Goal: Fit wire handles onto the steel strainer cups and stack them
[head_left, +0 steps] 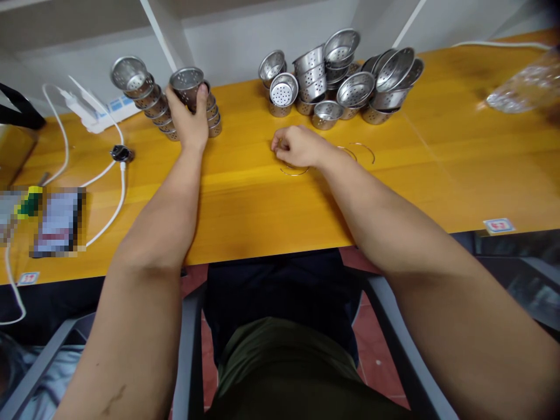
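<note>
My left hand (191, 123) is closed around the top metal strainer basket (187, 81) of a stack at the back left of the table. Beside it leans another stack of strainer baskets (153, 102), tilted to the left. My right hand (300, 146) is just above the middle of the table, thumb and fingers curled together; whatever is between them is hidden or too small to make out. Thin wire loops lie about this hand: one wire loop (294, 173) curves out below the fingers, and another wire loop (367, 150) lies right of the wrist.
Several more strainer baskets (327, 114) stand piled at the back centre. White cables and a power strip (107, 116) take up the left, near a blurred phone (59, 221). Clear plastic wrap (525, 87) lies far right. Chair armrests flank my lap below the table edge.
</note>
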### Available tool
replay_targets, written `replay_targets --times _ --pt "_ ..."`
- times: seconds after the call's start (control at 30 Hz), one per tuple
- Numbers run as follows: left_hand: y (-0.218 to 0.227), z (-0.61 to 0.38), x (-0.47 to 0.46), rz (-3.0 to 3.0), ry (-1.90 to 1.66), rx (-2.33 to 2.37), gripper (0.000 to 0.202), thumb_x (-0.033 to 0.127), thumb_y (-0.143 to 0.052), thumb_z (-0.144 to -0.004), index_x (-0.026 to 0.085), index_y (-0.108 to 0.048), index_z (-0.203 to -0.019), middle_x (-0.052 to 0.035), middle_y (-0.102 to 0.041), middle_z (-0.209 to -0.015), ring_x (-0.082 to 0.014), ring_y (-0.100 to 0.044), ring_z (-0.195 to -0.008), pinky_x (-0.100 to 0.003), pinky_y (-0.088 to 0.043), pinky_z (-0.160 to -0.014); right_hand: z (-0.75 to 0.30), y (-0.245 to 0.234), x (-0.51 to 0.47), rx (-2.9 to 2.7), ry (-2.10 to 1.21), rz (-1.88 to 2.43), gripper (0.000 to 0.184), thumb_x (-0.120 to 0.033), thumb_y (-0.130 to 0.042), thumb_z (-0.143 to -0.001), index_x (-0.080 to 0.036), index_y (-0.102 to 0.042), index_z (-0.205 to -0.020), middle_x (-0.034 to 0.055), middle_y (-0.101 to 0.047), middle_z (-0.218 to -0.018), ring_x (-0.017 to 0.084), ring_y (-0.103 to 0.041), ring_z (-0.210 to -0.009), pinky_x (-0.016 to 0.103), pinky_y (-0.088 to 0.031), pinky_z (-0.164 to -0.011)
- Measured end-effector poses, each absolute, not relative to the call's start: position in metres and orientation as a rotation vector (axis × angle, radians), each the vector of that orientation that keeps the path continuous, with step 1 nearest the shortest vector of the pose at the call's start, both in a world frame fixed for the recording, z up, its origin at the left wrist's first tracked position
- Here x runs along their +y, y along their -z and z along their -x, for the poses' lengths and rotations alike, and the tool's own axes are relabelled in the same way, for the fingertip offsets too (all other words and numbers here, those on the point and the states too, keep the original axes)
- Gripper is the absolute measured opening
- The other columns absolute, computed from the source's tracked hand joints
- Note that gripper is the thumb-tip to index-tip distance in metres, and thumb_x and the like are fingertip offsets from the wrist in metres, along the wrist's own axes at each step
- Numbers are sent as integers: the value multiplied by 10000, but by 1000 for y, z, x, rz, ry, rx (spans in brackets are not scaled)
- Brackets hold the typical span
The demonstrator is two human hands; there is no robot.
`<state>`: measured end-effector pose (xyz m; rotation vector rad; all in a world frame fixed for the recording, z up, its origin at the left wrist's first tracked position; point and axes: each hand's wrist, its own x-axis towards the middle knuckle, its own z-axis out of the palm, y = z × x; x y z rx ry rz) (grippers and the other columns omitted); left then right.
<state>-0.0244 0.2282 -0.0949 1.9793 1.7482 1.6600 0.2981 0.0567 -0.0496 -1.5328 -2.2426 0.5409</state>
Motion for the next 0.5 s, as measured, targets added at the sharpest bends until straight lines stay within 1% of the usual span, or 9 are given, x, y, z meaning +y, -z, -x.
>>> replay_targets --times 0.03,0.07,0.1,0.2,0.27,0.33,0.4,0.47,0.5 --pt "94 23 225 -1968 -1685 1739 792 923 -182 -1161 239 -366 -1515 31 -568 -1615 -25 -447 -1477 -281 -377 -1421 -298 51 58 -2251 -528 1534 173 -174 -859 -982 -252 -704 -989 55 -719 -781 328 -739 -860 486 -608 -871" --pt "92 21 222 -1981 -1691 1725 816 923 -157 -1157 233 -356 -1543 31 -575 -1616 -22 -465 -1459 -283 -386 -1422 -298 53 59 -2258 -520 1532 156 -196 -866 -979 -252 -723 -1002 53 -724 -780 332 -748 -856 483 -616 -856" --pt "91 20 219 -2004 -1690 1718 886 959 -120 -1112 231 -349 -1562 28 -589 -1607 -31 -479 -1445 -294 -398 -1420 -299 55 60 -2263 -515 1528 144 -221 -873 -980 -253 -737 -1013 53 -727 -780 336 -756 -856 482 -623 -849" --pt "88 19 211 -2084 -1619 1713 1110 1084 -45 -908 243 -352 -1564 25 -648 -1552 -88 -503 -1410 -351 -454 -1379 -300 58 61 -2260 -508 1510 140 -293 -882 -1004 -260 -747 -1011 69 -746 -812 357 -776 -900 497 -644 -872" --pt "89 20 211 -2121 -1581 1701 1160 1102 -3 -838 251 -363 -1540 32 -665 -1523 -100 -506 -1384 -371 -469 -1359 -300 57 61 -2237 -498 1491 154 -338 -874 -1041 -261 -745 -1008 94 -760 -853 381 -784 -965 524 -653 -930" --pt "91 19 215 -2134 -1579 1649 1145 1087 21 -842 252 -371 -1519 41 -657 -1525 -88 -497 -1375 -370 -447 -1383 -301 54 60 -2202 -479 1479 172 -386 -856 -1087 -259 -753 -1032 123 -769 -896 411 -781 -1036 566 -650 -1001" --pt "93 18 221 -2093 -1615 1584 1157 1103 10 -804 256 -381 -1488 54 -662 -1503 -74 -504 -1357 -361 -432 -1402 -302 49 59 -2157 -454 1487 184 -427 -823 -1129 -263 -758 -1077 144 -779 -959 445 -775 -1105 607 -642 -1054" --pt "94 17 225 -2007 -1669 1564 1237 1154 5 -693 264 -388 -1457 66 -685 -1452 -76 -519 -1339 -367 -440 -1398 -303 43 57 -2091 -397 1489 151 -416 -763 -1165 -274 -744 -1118 158 -796 -1089 447 -763 -1177 612 -632 -1116" --pt "93 17 225 -1975 -1673 1569 1289 1192 -10 -641 268 -389 -1457 70 -701 -1434 -89 -522 -1345 -383 -443 -1396 -305 40 56 -2045 -347 1474 110 -379 -726 -1178 -276 -733 -1141 167 -797 -1189 432 -755 -1214 594 -625 -1152"
